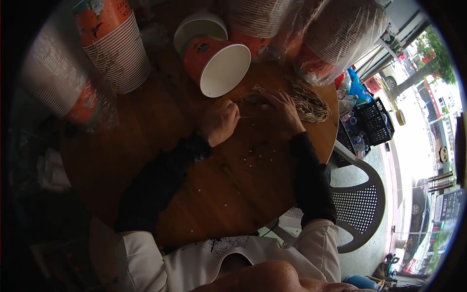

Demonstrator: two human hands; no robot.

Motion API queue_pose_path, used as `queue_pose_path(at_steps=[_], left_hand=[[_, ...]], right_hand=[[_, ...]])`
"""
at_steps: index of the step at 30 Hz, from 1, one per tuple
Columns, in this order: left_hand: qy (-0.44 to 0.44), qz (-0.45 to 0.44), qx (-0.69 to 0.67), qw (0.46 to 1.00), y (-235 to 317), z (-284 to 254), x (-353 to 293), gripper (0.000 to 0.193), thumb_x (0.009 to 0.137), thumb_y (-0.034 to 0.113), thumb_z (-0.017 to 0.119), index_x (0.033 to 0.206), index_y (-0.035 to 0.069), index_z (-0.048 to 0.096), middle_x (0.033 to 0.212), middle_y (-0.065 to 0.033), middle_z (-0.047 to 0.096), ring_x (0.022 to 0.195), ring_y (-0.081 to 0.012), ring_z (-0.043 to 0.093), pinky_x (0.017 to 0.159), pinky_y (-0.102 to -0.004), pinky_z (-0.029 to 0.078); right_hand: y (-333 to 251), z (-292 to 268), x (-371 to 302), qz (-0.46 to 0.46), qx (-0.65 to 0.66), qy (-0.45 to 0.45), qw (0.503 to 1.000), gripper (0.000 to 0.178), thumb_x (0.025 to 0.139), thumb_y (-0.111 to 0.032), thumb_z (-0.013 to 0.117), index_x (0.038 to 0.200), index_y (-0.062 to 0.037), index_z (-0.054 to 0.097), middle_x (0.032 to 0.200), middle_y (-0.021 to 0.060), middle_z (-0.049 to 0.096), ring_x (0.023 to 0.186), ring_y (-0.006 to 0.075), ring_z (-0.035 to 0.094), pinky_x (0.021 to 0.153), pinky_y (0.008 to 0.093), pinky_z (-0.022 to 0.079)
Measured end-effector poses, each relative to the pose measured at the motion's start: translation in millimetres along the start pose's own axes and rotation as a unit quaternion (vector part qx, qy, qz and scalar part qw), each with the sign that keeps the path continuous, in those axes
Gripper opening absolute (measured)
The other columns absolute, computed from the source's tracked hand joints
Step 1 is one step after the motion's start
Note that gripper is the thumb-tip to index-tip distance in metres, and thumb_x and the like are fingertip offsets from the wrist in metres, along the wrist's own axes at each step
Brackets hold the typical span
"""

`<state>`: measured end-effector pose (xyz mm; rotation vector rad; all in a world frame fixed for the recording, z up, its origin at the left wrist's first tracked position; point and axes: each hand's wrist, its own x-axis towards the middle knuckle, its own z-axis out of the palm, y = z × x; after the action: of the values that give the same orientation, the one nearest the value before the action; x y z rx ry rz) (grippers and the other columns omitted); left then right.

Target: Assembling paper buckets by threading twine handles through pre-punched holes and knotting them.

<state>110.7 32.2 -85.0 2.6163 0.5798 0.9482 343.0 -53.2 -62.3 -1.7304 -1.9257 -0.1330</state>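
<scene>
My left hand is closed above the round wooden table, its fingers curled. A thin straw-coloured strand runs from it toward my right hand. My right hand's fingers are stretched out and slightly apart, over the near end of a bundle of straw-like strings. Whether its fingertips touch the strand is hard to make out. Just beyond my left hand, an orange paper bucket lies on its side with its white inside facing me. A second paper bucket sits behind it.
A tall stack of paper buckets and a plastic-wrapped stack stand on the left. More wrapped stacks line the far side. Small white bits dot the table. A grey chair and black crates are at the right.
</scene>
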Motion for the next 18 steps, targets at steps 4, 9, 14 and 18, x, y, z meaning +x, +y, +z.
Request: queue_pose_path(at_steps=[4, 9, 14, 18], left_hand=[[-0.035, -0.02, -0.085, 0.996, 0.0, -38.0, -28.0, 0.007, 0.092, 0.002, 0.053, 0.096, 0.003, 0.046, 0.087, -0.0167, 0.054, 0.078, -0.0361, 0.058, 0.064, -0.0407, 0.045], [-0.028, -0.071, -0.025, 0.997, -26.7, -95.2, -87.9, 0.003, 0.097, 0.002, 0.045, 0.094, 0.003, 0.045, 0.084, -0.0167, 0.051, 0.079, -0.0346, 0.058, 0.065, -0.038, 0.046], [-0.04, -0.194, -0.044, 0.979, -36.4, -146.9, -122.3, 0.004, 0.097, 0.003, 0.048, 0.094, 0.005, 0.047, 0.085, -0.0111, 0.055, 0.071, -0.0219, 0.058, 0.061, -0.0341, 0.047], [-0.043, -0.205, -0.137, 0.968, -6.3, -151.3, -108.8, 0.006, 0.094, 0.002, 0.055, 0.093, 0.004, 0.05, 0.084, -0.0095, 0.056, 0.065, -0.0184, 0.059, 0.057, -0.0324, 0.048]], right_hand=[[37.6, 9.1, -12.4, 0.054, -0.009, -0.009, 0.998, 0.039, 0.092, -0.021, 0.057, 0.13, -0.0118, 0.058, 0.135, 0.0099, 0.053, 0.128, 0.0311, 0.045, 0.107, 0.0424, 0.034], [45.2, 18.4, -11.7, 0.054, -0.013, 0.002, 0.998, 0.039, 0.093, -0.021, 0.056, 0.13, -0.0112, 0.057, 0.134, 0.01, 0.054, 0.128, 0.0313, 0.045, 0.107, 0.0411, 0.035], [43.7, 11.1, -10.8, 0.042, -0.057, 0.045, 0.996, 0.036, 0.092, -0.017, 0.057, 0.127, -0.0095, 0.06, 0.134, 0.0114, 0.055, 0.127, 0.0323, 0.046, 0.106, 0.0421, 0.037], [-25.1, -5.0, 8.5, -0.072, -0.088, 0.16, 0.981, 0.029, 0.088, -0.008, 0.062, 0.117, -0.005, 0.064, 0.108, 0.0088, 0.066, 0.103, 0.0285, 0.061, 0.089, 0.0416, 0.049]])
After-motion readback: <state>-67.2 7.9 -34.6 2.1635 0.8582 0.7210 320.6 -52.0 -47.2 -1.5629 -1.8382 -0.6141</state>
